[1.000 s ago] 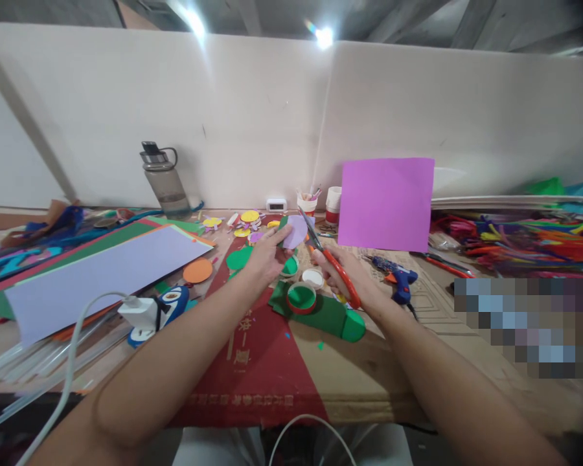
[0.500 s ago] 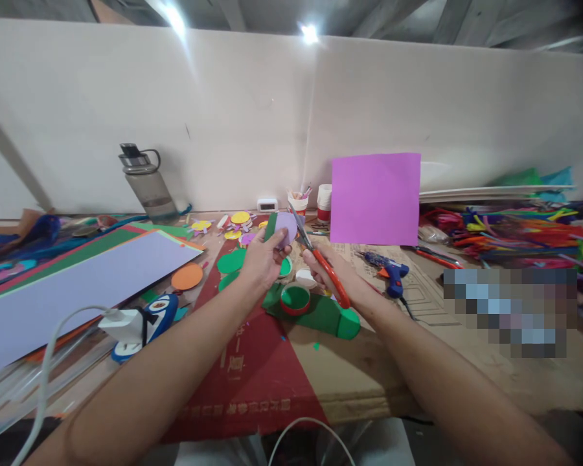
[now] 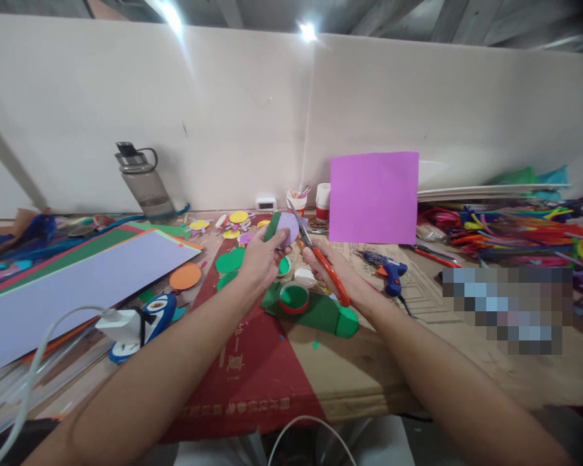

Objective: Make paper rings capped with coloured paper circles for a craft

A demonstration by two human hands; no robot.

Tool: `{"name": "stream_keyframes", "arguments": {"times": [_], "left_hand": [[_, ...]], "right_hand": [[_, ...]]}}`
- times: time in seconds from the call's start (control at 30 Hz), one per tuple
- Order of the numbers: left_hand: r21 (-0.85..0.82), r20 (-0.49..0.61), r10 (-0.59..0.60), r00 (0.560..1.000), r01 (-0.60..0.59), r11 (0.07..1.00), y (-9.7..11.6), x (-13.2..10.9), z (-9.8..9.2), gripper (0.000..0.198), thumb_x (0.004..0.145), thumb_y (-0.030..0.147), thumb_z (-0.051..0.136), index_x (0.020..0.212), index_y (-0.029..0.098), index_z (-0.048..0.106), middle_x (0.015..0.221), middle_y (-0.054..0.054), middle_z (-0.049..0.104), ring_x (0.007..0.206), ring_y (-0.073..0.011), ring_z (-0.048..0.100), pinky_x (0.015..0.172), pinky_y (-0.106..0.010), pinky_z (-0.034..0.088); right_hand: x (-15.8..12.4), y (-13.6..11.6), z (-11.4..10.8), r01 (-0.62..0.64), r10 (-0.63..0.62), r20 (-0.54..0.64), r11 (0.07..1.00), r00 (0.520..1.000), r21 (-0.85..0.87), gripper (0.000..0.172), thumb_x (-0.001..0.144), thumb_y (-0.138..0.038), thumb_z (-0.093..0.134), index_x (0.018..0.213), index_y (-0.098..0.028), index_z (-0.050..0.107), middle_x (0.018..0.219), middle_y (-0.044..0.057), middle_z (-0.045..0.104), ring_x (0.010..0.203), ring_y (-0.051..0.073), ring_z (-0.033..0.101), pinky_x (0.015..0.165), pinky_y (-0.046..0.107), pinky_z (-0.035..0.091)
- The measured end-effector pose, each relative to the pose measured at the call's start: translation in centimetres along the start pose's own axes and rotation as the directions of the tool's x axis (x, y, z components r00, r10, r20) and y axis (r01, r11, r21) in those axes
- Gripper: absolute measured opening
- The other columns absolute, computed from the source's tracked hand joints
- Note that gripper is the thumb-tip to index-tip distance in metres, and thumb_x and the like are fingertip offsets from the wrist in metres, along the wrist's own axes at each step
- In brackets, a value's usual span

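In the middle of the head view, my left hand (image 3: 263,257) is closed on a purple paper disc (image 3: 289,228) with a dark green piece (image 3: 273,226) against its left side. My right hand (image 3: 326,264) grips the red-orange handles of a pair of scissors (image 3: 328,266). The scissor blades point up and left, at the right edge of the disc. Below the hands, a red ring of tape (image 3: 306,303) lies on a dark green strip (image 3: 320,317). Green paper circles (image 3: 230,261) rest left of my left hand.
A blue glue gun (image 3: 393,275) lies to the right with its cord. A purple sheet (image 3: 374,197) stands behind it. Coloured sheets (image 3: 87,275), a power strip (image 3: 161,318) with a white plug and a water bottle (image 3: 146,184) are on the left. Pipe cleaners (image 3: 525,236) pile up far right.
The scissor blades appear slightly closer to the disc's edge. Both hands keep their grips, and the whole view has shifted very slightly.
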State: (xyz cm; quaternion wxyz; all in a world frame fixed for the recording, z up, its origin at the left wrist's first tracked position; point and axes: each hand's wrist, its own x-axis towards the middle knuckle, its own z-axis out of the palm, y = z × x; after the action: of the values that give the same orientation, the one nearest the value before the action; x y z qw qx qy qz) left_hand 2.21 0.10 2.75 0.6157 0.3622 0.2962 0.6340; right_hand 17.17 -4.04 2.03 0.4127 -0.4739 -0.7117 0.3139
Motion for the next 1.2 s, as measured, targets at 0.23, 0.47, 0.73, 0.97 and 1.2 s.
{"name": "stream_keyframes", "arguments": {"times": [0.23,0.47,0.73,0.97,1.2], "left_hand": [[0.023,0.037,-0.021,0.999,0.020,1.000,0.2,0.0,0.0,0.030,0.060,0.017,0.082,0.081,0.014,0.061,0.070,0.003,0.060,0.051,-0.0034,0.049,0.047,-0.017,0.039],[0.052,0.065,-0.031,0.997,0.028,0.998,0.4,0.6,-0.5,0.033,0.058,0.019,0.082,0.084,0.013,0.063,0.069,0.002,0.061,0.052,-0.0042,0.049,0.046,-0.017,0.038],[0.066,0.116,-0.032,0.993,0.024,0.998,0.7,1.1,-1.0,0.028,0.060,0.017,0.080,0.082,0.013,0.064,0.068,0.001,0.062,0.050,-0.0043,0.049,0.045,-0.018,0.037],[0.022,0.109,-0.090,0.990,0.088,0.996,1.0,1.6,-1.2,0.025,0.061,0.015,0.080,0.081,0.012,0.065,0.065,0.001,0.062,0.048,-0.0045,0.050,0.041,-0.016,0.036],[-0.222,-0.111,-0.139,0.984,0.112,0.969,-0.5,0.4,0.1,0.014,0.070,0.009,0.074,0.079,0.013,0.064,0.072,-0.002,0.068,0.062,-0.0071,0.062,0.052,-0.015,0.046]], "right_hand": [[0.1,0.4,0.0,0.007,-0.007,0.003,1.000,1.000,0.019,0.034,0.088,-0.055,0.050,0.088,-0.021,0.053,0.074,-0.002,0.052,0.065,0.013,0.045,0.063,0.026,0.040],[0.1,0.2,-0.3,-0.002,0.002,-0.006,1.000,1.000,-0.030,0.040,0.087,-0.059,0.049,0.074,-0.022,0.045,0.066,-0.004,0.044,0.060,0.012,0.041,0.057,0.026,0.034],[0.0,-0.2,-0.3,-0.014,0.014,-0.003,0.999,1.000,-0.036,0.042,0.087,-0.062,0.046,0.073,-0.022,0.044,0.062,-0.004,0.045,0.057,0.012,0.043,0.054,0.026,0.034],[0.1,0.0,-0.4,-0.015,0.015,0.005,0.997,1.000,-0.072,0.043,0.087,-0.060,0.048,0.070,-0.022,0.044,0.061,-0.004,0.044,0.056,0.012,0.043,0.053,0.026,0.033],[0.2,1.0,0.3,0.020,-0.020,0.026,1.000,0.999,-0.003,0.036,0.088,-0.056,0.051,0.078,-0.021,0.048,0.065,-0.004,0.046,0.058,0.011,0.043,0.055,0.025,0.035]]}}
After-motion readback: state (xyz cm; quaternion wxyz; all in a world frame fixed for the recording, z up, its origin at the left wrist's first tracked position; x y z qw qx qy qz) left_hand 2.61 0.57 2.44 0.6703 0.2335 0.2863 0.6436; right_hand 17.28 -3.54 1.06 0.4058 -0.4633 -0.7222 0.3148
